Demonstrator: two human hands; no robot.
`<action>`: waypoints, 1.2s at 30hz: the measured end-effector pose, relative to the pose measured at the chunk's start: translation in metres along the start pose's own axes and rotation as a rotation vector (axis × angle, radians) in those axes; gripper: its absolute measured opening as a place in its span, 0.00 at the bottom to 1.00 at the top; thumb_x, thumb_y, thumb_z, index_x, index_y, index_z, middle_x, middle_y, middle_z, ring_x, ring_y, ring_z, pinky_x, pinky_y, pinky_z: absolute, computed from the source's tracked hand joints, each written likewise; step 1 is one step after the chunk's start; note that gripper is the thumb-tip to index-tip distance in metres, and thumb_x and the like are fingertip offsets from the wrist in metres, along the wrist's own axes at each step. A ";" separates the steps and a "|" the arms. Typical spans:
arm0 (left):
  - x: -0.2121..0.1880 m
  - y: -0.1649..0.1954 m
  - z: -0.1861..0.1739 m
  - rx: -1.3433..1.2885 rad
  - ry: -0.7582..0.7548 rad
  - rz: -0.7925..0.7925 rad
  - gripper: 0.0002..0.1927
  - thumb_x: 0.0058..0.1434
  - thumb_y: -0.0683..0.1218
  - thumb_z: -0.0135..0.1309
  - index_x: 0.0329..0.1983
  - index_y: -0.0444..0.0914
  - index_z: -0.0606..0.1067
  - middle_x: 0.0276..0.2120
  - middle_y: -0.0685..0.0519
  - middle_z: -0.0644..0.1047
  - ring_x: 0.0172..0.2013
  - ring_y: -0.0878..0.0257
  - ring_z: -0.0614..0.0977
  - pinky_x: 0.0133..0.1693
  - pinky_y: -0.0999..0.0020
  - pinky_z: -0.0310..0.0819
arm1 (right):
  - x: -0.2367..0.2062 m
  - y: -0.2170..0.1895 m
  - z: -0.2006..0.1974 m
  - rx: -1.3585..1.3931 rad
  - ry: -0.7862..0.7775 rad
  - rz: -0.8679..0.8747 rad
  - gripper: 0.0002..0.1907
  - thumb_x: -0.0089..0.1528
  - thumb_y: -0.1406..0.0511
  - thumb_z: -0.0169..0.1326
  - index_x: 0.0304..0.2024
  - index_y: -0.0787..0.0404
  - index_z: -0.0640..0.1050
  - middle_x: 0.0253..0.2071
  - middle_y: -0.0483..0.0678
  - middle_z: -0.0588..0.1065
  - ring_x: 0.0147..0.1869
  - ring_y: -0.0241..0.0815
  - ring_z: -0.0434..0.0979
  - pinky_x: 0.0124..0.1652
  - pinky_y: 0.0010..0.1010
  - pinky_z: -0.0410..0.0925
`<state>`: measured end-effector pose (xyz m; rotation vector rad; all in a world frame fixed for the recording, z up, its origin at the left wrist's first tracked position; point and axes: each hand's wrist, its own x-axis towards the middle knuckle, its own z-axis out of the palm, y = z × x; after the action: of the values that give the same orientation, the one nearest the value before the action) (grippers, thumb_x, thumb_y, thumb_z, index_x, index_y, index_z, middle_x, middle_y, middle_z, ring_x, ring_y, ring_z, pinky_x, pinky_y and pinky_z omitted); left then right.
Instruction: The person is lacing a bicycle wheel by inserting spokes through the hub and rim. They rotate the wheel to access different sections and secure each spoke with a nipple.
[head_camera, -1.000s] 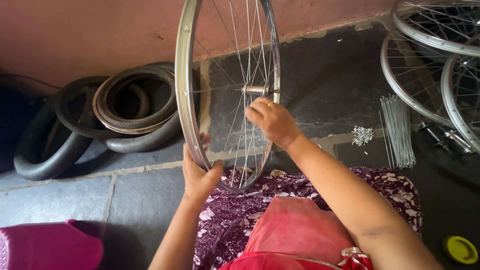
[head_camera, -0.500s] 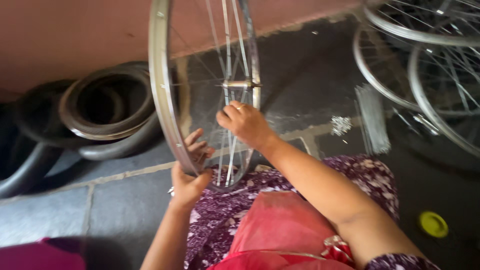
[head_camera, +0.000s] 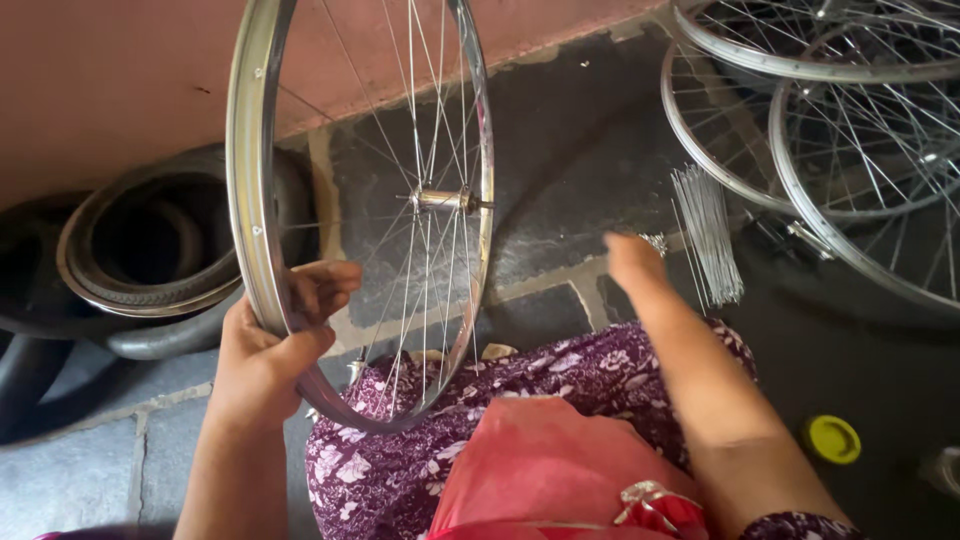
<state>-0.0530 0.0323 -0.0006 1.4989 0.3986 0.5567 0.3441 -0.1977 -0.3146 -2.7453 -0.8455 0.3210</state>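
Gripping wheel rim (head_camera: 252, 200), left hand (head_camera: 270, 350); right hand (head_camera: 632, 262) apart.

Shiny metal wheel rim (head_camera: 252, 200), thin bright steel spokes (head_camera: 705, 235), matt black rubber tyres (head_camera: 140, 250), rough grey stone floor (head_camera: 560, 150), glossy yellow plastic lid (head_camera: 832, 439), floral cloth (head_camera: 560, 385)

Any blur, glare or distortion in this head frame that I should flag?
Head view: the right hand is smeared by motion blur, fingers indistinct; the left hand gripping the upright silver spoked bicycle wheel rim is sharp; soft daylight gives mild sheen on the rim, no harsh glare; the loose steel spokes bundle on the dark stone floor stays readable.
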 end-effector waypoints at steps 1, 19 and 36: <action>0.007 0.003 0.001 0.013 0.002 0.007 0.15 0.43 0.30 0.47 0.36 0.34 0.69 0.56 0.37 0.77 0.58 0.51 0.78 0.64 0.56 0.69 | 0.008 0.025 0.012 -0.053 -0.028 0.127 0.16 0.70 0.60 0.44 0.50 0.55 0.81 0.52 0.60 0.78 0.57 0.64 0.78 0.51 0.53 0.72; 0.058 0.019 -0.042 -0.122 -0.061 -0.040 0.21 0.42 0.32 0.48 0.43 0.35 0.73 0.56 0.40 0.76 0.56 0.57 0.79 0.61 0.65 0.69 | 0.026 0.050 0.020 0.043 -0.223 0.381 0.15 0.58 0.63 0.66 0.46 0.63 0.84 0.42 0.56 0.81 0.45 0.51 0.81 0.47 0.42 0.73; -0.004 -0.018 0.113 0.085 0.239 0.123 0.14 0.48 0.36 0.53 0.40 0.37 0.75 0.32 0.52 0.75 0.33 0.65 0.76 0.37 0.69 0.74 | -0.237 -0.148 -0.115 1.363 -0.161 -0.730 0.08 0.57 0.76 0.63 0.40 0.65 0.85 0.49 0.51 0.75 0.54 0.42 0.77 0.50 0.32 0.74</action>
<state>0.0108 -0.0623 -0.0137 1.5509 0.5230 0.8296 0.1081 -0.2351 -0.1301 -1.1004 -1.0279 0.6373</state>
